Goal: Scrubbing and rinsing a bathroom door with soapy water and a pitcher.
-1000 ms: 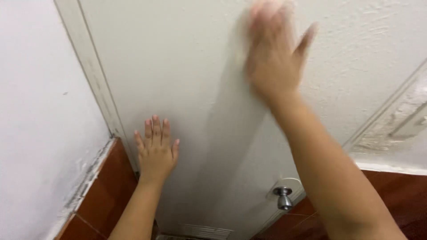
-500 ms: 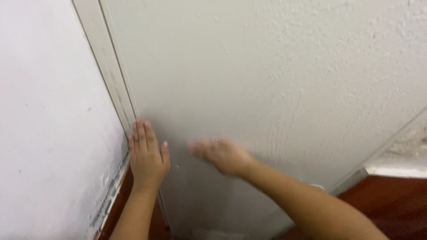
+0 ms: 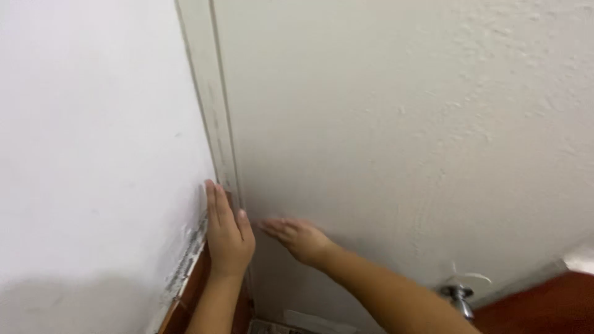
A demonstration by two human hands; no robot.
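1. Your left hand [image 3: 228, 238] has slid left onto the door frame [image 3: 213, 117], fingers flat, holding nothing.
2. Your right hand [image 3: 298, 238] has dropped low on the door [image 3: 402, 136], open and empty (knob [image 3: 456, 295] far right).

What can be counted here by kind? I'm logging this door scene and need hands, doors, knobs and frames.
Hands: 2, left hand and right hand
Doors: 1, door
Knobs: 1, knob
Frames: 1, frame
Total: 5
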